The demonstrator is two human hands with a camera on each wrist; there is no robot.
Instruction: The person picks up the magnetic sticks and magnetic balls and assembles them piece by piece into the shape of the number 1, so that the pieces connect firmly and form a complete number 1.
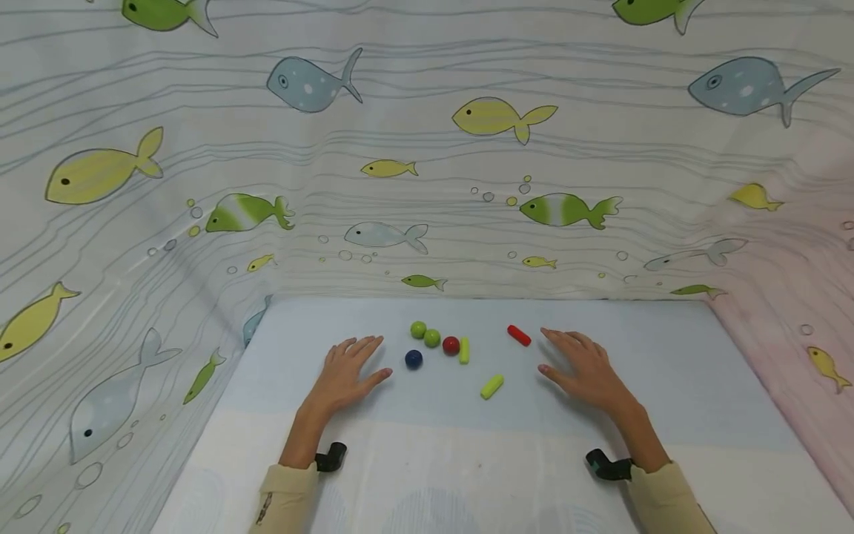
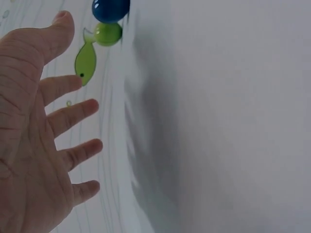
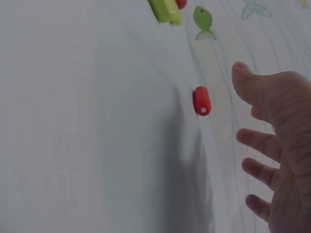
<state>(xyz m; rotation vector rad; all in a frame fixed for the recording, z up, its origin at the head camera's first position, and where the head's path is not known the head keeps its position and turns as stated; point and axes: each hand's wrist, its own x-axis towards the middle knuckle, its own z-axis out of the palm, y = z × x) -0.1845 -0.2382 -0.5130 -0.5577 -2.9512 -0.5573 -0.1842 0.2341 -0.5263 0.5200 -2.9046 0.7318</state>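
My left hand (image 1: 345, 376) hovers with fingers spread at the left of a group of small balls, holding nothing. Nearest to it is a dark blue ball (image 1: 414, 360); the left wrist view shows this blue ball (image 2: 111, 9) beside a green ball (image 2: 108, 34). Two green balls (image 1: 432, 338) and a red ball (image 1: 451, 345) lie just beyond. A yellow-green cylinder (image 1: 464, 350) stands close by the red ball, and a second yellow-green cylinder (image 1: 492, 386) lies nearer me. On the right, my right hand (image 1: 583, 369) has its fingers extended, nearest to a red cylinder (image 1: 519, 335).
The pieces lie on a pale blue and white table surface (image 1: 427, 467). A fish-printed curtain (image 1: 427, 148) rises behind the table and along both sides. Each wrist wears a black camera mount (image 1: 608, 466) below a beige sleeve.
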